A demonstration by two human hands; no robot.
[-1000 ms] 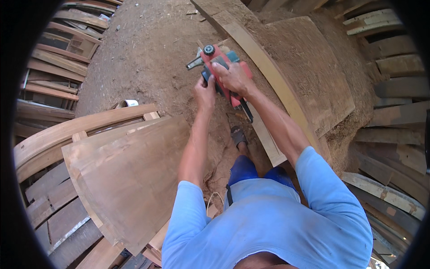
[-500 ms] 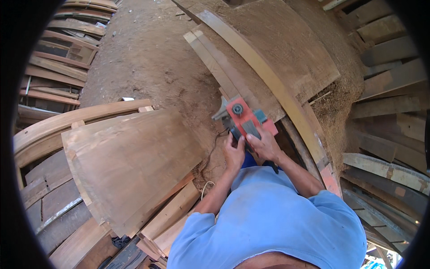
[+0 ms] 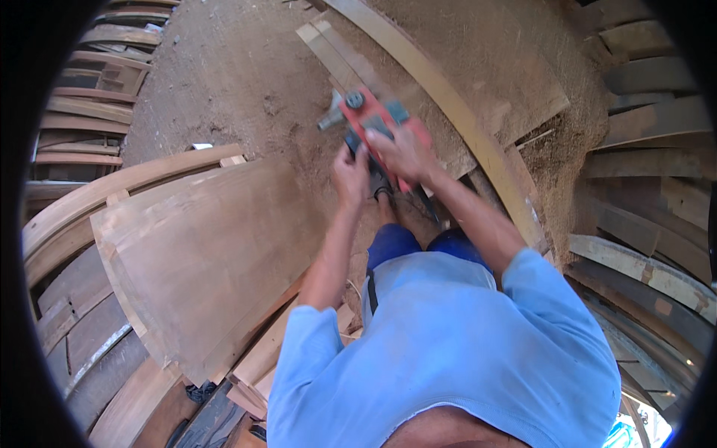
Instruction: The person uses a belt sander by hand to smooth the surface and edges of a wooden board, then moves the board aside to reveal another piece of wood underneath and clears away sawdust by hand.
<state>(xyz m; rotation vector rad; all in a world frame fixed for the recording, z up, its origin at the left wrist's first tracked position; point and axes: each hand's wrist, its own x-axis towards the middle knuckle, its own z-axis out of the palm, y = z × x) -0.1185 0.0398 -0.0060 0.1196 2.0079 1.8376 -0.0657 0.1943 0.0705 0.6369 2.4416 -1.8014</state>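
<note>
A red and black electric hand planer (image 3: 364,112) with a dark knob and a grey side spout rests on a long narrow board (image 3: 334,61). My right hand (image 3: 409,155) is wrapped round the planer's rear part, slightly blurred by motion. Against its left side my left hand (image 3: 351,175) is closed on the dark lower part, fingertips partly hidden. The board extends ahead of the planer, away from me, beside a long thick timber beam (image 3: 455,112) on the right.
A wide flat panel (image 3: 209,254) lies over timber at the left. Stacked planks (image 3: 89,112) line the far left, and more boards (image 3: 657,160) stand along the right. Sawdust and shavings (image 3: 571,172) cover the ground by the beam. One foot (image 3: 381,190) is below my hands.
Both hands and the planer have moved forward and a little left along the board. My arms are stretched further out, and my legs now show below.
</note>
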